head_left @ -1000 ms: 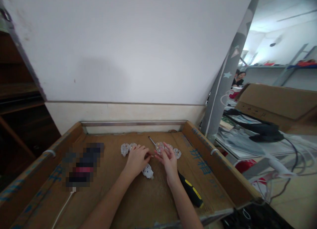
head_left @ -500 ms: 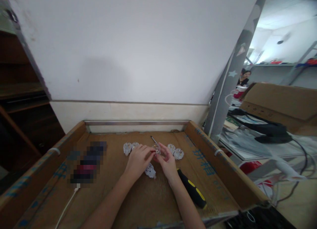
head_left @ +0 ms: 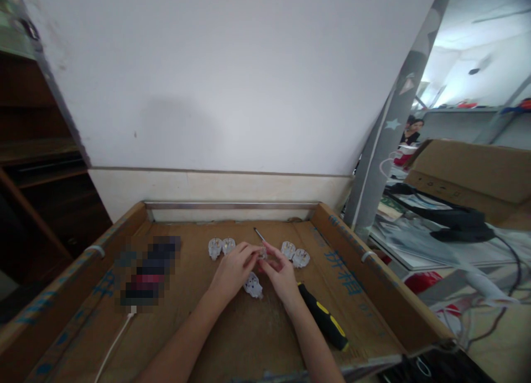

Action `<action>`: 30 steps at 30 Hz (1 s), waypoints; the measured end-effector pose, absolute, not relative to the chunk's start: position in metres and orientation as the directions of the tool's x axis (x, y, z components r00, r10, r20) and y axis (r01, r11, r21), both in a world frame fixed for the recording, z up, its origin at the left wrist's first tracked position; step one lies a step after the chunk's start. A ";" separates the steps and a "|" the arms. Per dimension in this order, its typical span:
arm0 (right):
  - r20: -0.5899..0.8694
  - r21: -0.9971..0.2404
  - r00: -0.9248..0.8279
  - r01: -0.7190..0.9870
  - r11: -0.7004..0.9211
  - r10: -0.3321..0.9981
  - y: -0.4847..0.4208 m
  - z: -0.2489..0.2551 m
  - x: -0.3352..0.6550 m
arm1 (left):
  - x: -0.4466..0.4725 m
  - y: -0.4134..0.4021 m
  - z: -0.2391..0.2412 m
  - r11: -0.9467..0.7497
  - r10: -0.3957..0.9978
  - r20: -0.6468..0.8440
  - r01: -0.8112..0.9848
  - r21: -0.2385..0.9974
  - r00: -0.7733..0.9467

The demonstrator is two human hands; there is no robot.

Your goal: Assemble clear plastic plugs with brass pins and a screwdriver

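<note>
My left hand [head_left: 238,264] and my right hand [head_left: 279,267] meet above the cardboard-lined tray [head_left: 232,344], fingertips pinched together on a small whitish plug part [head_left: 263,253]. Fingers cover most of that piece. A thin metal screwdriver shaft [head_left: 259,234] sticks out just beyond the fingers; whether its other end is held or lies on the cardboard I cannot tell. Just below the fingers lies a white plug piece with holes [head_left: 253,286]. Beside my right forearm rests a black-and-yellow screwdriver handle [head_left: 323,316].
Two white plug pieces with pins [head_left: 215,248] lie left of my hands, two more [head_left: 301,257] to the right. A blurred-out dark device [head_left: 149,272] with a white cable [head_left: 114,344] is at left. Raised cardboard sides [head_left: 385,283] border the tray. A person sits far right.
The view has shifted slightly, moving everything a little to the right. Both hands stay together on the small plug part, with only slight finger movement.
</note>
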State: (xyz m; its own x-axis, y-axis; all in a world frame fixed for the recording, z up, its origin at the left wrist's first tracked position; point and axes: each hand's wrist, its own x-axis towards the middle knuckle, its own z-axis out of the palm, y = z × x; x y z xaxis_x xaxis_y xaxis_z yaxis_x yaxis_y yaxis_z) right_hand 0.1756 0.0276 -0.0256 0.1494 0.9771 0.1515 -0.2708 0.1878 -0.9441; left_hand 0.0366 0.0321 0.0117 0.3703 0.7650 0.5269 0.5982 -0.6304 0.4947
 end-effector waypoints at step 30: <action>0.020 -0.883 0.053 -0.467 0.042 0.998 0.026 -0.024 0.168 | 0.039 0.032 0.009 -0.574 0.797 0.587 0.482 0.662 0.143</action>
